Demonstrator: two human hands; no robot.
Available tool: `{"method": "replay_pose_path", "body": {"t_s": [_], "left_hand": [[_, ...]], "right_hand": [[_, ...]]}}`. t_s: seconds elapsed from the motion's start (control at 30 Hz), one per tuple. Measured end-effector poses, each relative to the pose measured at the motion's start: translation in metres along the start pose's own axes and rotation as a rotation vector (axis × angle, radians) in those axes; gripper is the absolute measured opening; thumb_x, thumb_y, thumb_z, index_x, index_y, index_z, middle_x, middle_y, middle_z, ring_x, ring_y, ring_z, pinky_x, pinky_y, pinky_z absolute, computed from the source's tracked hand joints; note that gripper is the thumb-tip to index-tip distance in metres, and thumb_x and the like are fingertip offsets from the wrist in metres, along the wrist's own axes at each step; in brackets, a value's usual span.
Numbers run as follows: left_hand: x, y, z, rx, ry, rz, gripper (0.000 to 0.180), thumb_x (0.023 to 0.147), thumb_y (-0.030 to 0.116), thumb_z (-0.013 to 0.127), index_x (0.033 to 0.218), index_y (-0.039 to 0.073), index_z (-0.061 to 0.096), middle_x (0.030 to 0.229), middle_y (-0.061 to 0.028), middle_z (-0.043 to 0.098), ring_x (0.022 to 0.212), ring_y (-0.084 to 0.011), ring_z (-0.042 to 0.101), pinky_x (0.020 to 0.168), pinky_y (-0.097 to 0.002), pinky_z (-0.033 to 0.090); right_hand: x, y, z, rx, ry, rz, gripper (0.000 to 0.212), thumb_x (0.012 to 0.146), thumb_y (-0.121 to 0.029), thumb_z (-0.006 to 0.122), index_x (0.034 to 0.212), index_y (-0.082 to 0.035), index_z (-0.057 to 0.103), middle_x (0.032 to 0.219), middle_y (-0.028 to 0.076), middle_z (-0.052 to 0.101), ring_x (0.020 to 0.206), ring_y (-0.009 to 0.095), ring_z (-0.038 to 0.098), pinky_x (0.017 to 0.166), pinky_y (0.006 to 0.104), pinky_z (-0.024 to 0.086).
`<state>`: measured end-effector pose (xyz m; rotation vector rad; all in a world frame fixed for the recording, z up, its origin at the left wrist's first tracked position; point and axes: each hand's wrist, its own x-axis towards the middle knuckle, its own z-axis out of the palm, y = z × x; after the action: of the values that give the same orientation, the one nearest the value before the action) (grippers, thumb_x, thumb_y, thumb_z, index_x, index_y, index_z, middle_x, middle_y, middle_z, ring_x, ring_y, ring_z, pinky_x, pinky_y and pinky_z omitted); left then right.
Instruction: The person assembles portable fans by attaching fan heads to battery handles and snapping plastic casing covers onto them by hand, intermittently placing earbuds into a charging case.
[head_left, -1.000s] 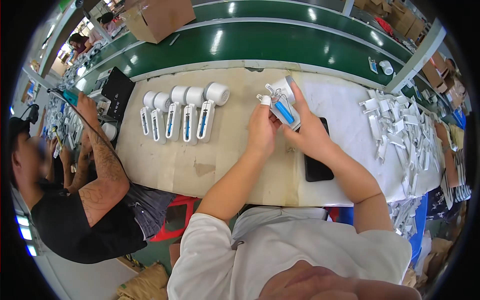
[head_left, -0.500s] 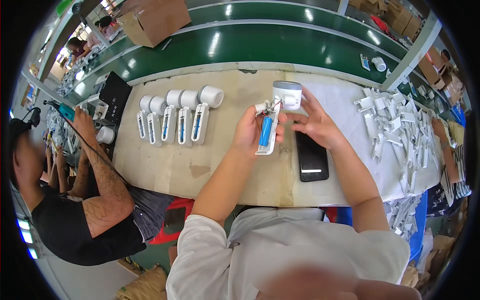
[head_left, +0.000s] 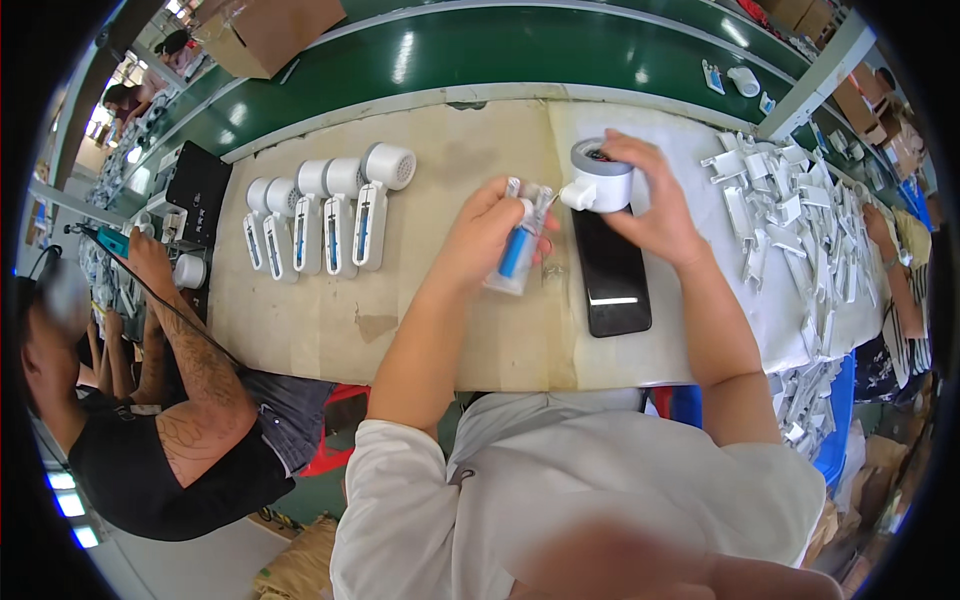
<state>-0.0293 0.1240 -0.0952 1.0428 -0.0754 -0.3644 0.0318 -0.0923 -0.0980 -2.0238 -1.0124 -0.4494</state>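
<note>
My left hand (head_left: pixel 470 232) is closed around an open white handle shell (head_left: pixel 510 272) with a blue cylindrical battery (head_left: pixel 517 250) in it. The shell tilts and looks slightly blurred. My right hand (head_left: pixel 662 215) grips a round white device head (head_left: pixel 608 188) with a grey rim, thumb below and fingers over its top. A short white neck on the head points at the upper end of the shell. Whether wires join the two parts is hard to make out. Under the head and right hand lies a black phone (head_left: pixel 612 290).
At left stand several white handheld devices (head_left: pixel 369 225) in a row, their blue batteries showing. White plastic shells (head_left: pixel 790 215) lie piled at right. A co-worker (head_left: pixel 170 430) sits at left beside a black box (head_left: pixel 190 190). A green conveyor (head_left: pixel 450 55) runs behind the table.
My right hand has closed on the device head and turned it, so its grey-rimmed opening shows. The handle shell has tilted and moved slightly left. The whole view has shifted a little.
</note>
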Motion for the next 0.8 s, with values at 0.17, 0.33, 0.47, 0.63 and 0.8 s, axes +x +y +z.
{"method": "replay_pose_path", "body": {"t_s": [0.17,0.33,0.47,0.63,0.8], "left_hand": [[0.0,0.004,0.004,0.282,0.109,-0.085,0.018,0.083,0.012,0.049,0.097,0.002,0.047,0.077,-0.0099,0.058,0.059,-0.0143,0.057,0.053,-0.0286,0.049],[-0.004,0.001,0.004,0.423,0.15,-0.009,0.02,0.08,0.011,0.056,0.095,0.001,0.046,0.077,-0.0088,0.058,0.058,-0.0124,0.056,0.05,-0.0253,0.047],[-0.002,-0.002,0.004,0.405,0.187,-0.014,0.017,0.077,0.01,0.056,0.09,0.001,0.049,0.073,-0.0076,0.058,0.057,-0.0116,0.055,0.049,-0.0245,0.046],[0.012,-0.021,-0.005,0.808,0.123,0.175,0.022,0.069,0.014,0.06,0.085,0.0,0.052,0.064,-0.0079,0.056,0.055,-0.0125,0.054,0.05,-0.0271,0.043],[-0.001,-0.023,0.023,1.027,0.043,0.085,0.025,0.069,0.016,0.06,0.087,0.0,0.052,0.062,-0.0083,0.055,0.055,-0.0154,0.053,0.052,-0.0305,0.043]], "right_hand": [[-0.003,-0.003,-0.004,-0.156,0.089,-0.191,0.059,0.059,0.003,0.072,0.112,-0.011,0.052,0.111,0.01,0.054,0.108,0.031,0.054,0.084,0.0368,0.05],[-0.002,-0.009,-0.002,-0.23,0.097,-0.258,0.059,0.058,0.002,0.073,0.113,-0.01,0.052,0.11,0.009,0.054,0.105,0.031,0.055,0.081,0.0375,0.052],[0.0,-0.019,-0.009,-0.258,0.058,-0.213,0.059,0.06,-0.001,0.074,0.114,-0.01,0.053,0.114,0.01,0.053,0.107,0.031,0.054,0.088,0.0378,0.047],[-0.002,-0.029,-0.032,0.433,-0.178,0.163,0.052,0.068,-0.011,0.072,0.116,-0.008,0.055,0.117,0.01,0.052,0.111,0.025,0.049,0.095,0.0335,0.038],[0.001,-0.022,-0.046,0.487,-0.475,0.262,0.041,0.077,-0.014,0.065,0.117,-0.007,0.057,0.118,0.009,0.052,0.109,0.022,0.048,0.091,0.0305,0.037]]}}
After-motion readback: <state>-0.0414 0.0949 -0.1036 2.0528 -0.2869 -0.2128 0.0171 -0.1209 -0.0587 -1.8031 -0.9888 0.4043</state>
